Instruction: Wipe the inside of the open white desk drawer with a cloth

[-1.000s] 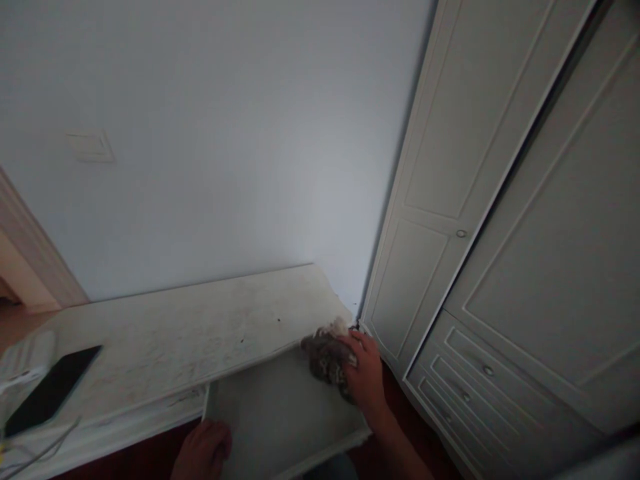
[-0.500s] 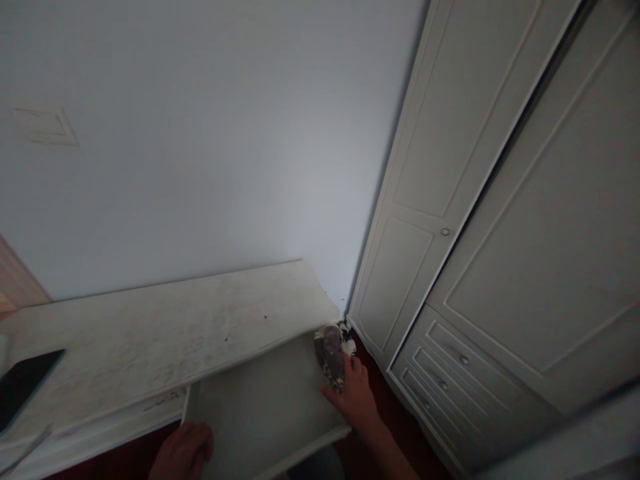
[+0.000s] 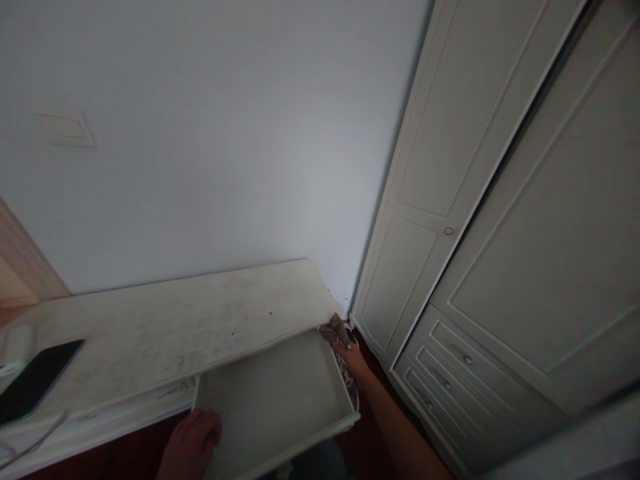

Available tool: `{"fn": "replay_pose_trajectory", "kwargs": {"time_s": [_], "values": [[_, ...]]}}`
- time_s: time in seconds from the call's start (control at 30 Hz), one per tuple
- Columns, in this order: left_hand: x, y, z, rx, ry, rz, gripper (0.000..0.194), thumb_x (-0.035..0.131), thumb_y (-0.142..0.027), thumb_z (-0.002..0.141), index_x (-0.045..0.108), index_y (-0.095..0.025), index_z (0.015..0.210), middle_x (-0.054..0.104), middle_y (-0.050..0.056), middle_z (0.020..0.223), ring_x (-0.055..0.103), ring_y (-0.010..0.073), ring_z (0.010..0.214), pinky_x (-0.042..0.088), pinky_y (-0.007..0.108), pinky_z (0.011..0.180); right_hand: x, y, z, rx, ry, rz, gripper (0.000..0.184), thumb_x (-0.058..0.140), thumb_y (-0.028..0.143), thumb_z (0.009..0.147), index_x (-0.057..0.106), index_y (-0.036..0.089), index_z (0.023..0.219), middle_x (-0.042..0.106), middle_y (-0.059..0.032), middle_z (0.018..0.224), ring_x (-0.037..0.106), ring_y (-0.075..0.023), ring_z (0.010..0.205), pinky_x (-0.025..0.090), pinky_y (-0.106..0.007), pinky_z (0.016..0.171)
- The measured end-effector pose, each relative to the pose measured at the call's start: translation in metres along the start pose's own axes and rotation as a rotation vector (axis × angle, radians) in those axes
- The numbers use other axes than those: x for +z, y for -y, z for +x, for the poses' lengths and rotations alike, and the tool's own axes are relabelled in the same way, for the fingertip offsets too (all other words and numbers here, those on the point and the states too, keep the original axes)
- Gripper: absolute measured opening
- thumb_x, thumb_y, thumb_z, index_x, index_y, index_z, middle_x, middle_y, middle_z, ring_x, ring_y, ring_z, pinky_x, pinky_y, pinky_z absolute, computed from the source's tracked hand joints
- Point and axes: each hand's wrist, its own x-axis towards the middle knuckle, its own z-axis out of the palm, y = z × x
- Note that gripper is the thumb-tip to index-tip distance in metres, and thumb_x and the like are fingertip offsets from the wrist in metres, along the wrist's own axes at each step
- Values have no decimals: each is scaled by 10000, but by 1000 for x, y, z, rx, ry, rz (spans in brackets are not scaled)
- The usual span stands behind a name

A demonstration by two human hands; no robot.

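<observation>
A white drawer (image 3: pixel 275 393) is pulled out of a white cabinet (image 3: pixel 195 307), and its inside shows bare. My left hand (image 3: pixel 193 440) is closed over the drawer's left side, near the front corner. At the drawer's far right corner, my right hand (image 3: pixel 354 360) grips a crumpled, patterned grey-brown cloth (image 3: pixel 336 328). Part of this cloth hangs down along the outside of the drawer's right wall. My right fingers are partly hidden by the cloth.
Grey smudges and a few dark specks mark the cabinet top. A dark flat device (image 3: pixel 40 380), a white object (image 3: pixel 17 347) and a cable (image 3: pixel 37 443) lie at the left. A tall white wardrobe (image 3: pixel 415 267) with small drawers (image 3: pixel 450 373) stands close on the right.
My right hand has moved the cloth from inside the drawer's right end over to the outside of its right wall and far corner. My left hand keeps its hold.
</observation>
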Motion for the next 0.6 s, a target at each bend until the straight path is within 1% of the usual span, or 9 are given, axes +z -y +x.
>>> {"fn": "replay_pose_trajectory", "kwargs": {"time_s": [0.07,0.17,0.27,0.33,0.37,0.43,0.5,0.57,0.6], "values": [[-2,-3,1,-5,8,7,224,476,-131,807,624,-238,679,683,24,762,627,199,780,449,310,791,-7,-12,-16,64,64,6,735,744,753,660,768,159,1093,790,-131,1010,729,-341,1002,539,-494,969],[-5,-8,1,-19,27,37,254,453,-118,829,638,-230,697,691,31,784,629,200,799,436,319,800,-21,-32,-48,142,179,3,644,825,672,607,793,141,969,789,-112,890,743,-343,902,544,-514,963],[-8,-12,1,-18,72,72,267,452,-90,829,652,-222,712,697,33,800,638,202,828,429,321,824,-36,-44,-73,186,320,31,536,827,589,667,806,142,964,792,-99,892,750,-330,894,536,-507,987],[-10,-13,2,-25,85,85,274,457,-73,832,660,-220,724,696,30,806,641,203,841,426,319,838,-41,-41,-75,165,390,32,481,832,527,681,808,148,976,796,-96,930,748,-326,927,518,-499,1022],[-10,-14,2,-31,85,89,278,458,-63,832,665,-220,732,694,26,808,641,201,846,424,317,843,-42,-36,-72,142,391,19,473,839,506,665,807,148,972,796,-97,934,746,-331,941,512,-501,1029],[-10,-15,2,-43,75,96,288,461,-42,831,667,-220,736,688,19,808,638,194,844,418,310,842,-38,-21,-56,91,307,-14,483,823,494,648,802,144,980,793,-107,925,742,-348,959,525,-501,999],[-10,-16,1,-36,73,103,291,469,-29,831,665,-221,735,687,14,813,634,190,853,412,305,837,-29,-2,-35,46,194,-22,517,755,506,686,792,139,1048,792,-120,942,741,-355,979,543,-474,947],[-10,-16,1,-32,80,113,294,471,-17,827,662,-219,732,693,15,822,630,191,872,406,306,843,-17,13,-14,4,134,-6,567,679,499,742,765,123,1158,790,-140,1002,738,-347,1014,543,-434,913],[-9,-16,0,-34,80,117,295,469,-12,827,661,-216,733,697,18,830,628,192,879,404,309,849,-12,18,-5,-31,94,-38,577,651,498,760,758,111,1175,789,-147,1005,740,-342,1007,544,-416,890]]}}
